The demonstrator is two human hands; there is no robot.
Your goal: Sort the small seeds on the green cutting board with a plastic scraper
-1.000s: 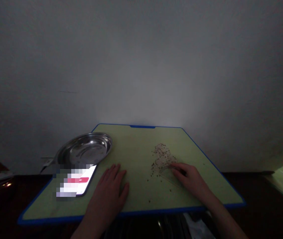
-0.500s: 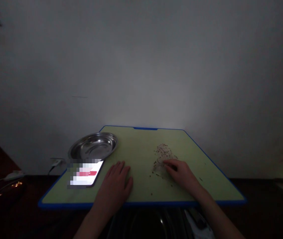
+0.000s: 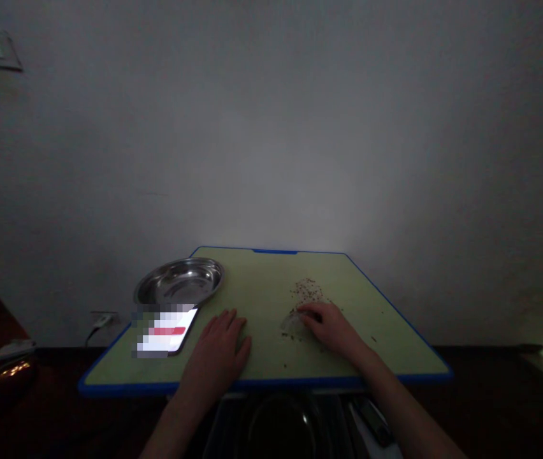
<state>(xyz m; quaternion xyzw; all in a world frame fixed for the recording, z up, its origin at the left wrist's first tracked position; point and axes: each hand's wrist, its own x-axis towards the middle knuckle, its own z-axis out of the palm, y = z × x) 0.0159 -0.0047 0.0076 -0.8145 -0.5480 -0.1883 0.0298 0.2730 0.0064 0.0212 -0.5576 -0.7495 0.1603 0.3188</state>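
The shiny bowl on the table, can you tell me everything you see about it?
The bowl is wide, round and silvery, and looks like metal. It has a thin rim and sloping sides, and it sits open side up. I see only gleams and dark reflections inside. It's on the left of the table, partly past the edge in this view. The phone is just in front; blurring hides whether they touch. No hand touches it.
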